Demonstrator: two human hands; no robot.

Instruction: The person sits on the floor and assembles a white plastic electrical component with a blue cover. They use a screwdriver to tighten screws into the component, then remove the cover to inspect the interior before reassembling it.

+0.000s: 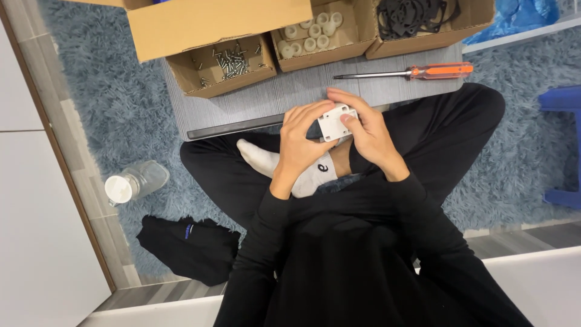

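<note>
White plate (pixel 334 123) (small, square) in both hands (pixel 336 136) above grey board (pixel 254 103), shaggy rug (pixel 103 91).

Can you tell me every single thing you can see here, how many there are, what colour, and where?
White plate: one, white, square with small holes, held between both hands.
Screwdriver: one, orange handle, lying on the grey board.
Grey board: one, grey, in front of the crossed legs.
Screw box: one, brown cardboard, with many silver screws, far left on the board.
Ring box: one, brown cardboard, with white round parts, in the middle.
Gasket box: one, brown cardboard, with black rings, on the right.
Jar: one, clear with a white lid, lying on the rug at left.
Black cloth: one, black, near the jar.
Rug: one, blue-grey, shaggy, underneath.
Stool: one, blue, right edge.
Left hand: on the plate.
Right hand: on the plate.
</note>
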